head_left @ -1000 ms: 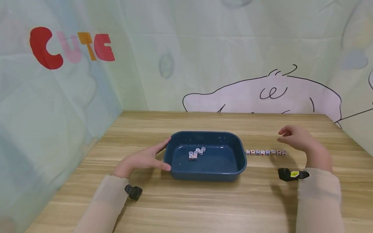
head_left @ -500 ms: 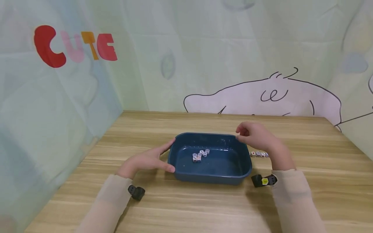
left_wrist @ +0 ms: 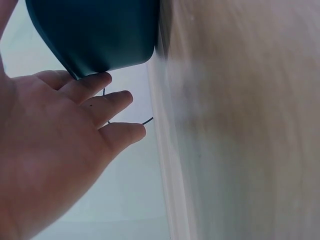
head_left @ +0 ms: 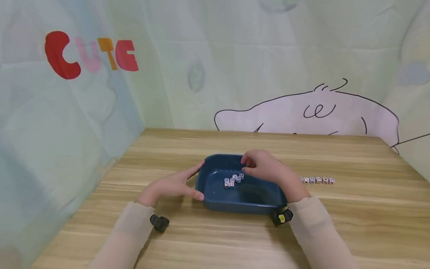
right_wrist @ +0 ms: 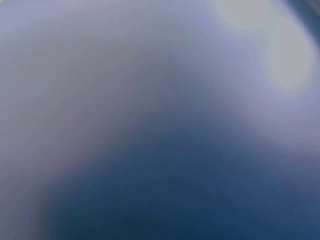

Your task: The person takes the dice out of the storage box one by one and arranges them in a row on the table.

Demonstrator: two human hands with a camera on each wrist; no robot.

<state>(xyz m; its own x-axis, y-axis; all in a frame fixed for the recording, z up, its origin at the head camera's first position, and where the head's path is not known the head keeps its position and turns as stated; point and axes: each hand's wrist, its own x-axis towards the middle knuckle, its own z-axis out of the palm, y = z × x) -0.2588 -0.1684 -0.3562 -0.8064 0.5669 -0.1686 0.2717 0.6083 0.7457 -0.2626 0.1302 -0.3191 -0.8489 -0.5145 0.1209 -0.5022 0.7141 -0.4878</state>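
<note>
A blue rectangular basin stands on the wooden table, with several white dice clustered in its left half. My left hand rests against the basin's left end, thumb near the front corner and fingers toward the back. The left wrist view shows those fingers extended beside the dark wall. Over the basin's right part hovers my right hand, loosely bent, nothing visible between thumb and fingers. Its fingertips are just above and right of the dice. The right wrist view is a blue and grey blur.
To the right of the basin, a straight row of several dice lies on the table; my right forearm hides its left end. A printed cloth backdrop rises behind and to the left.
My right hand has travelled left, from beyond the row of dice to over the basin. My left hand keeps its place at the basin's end, and the dice inside lie as before.
</note>
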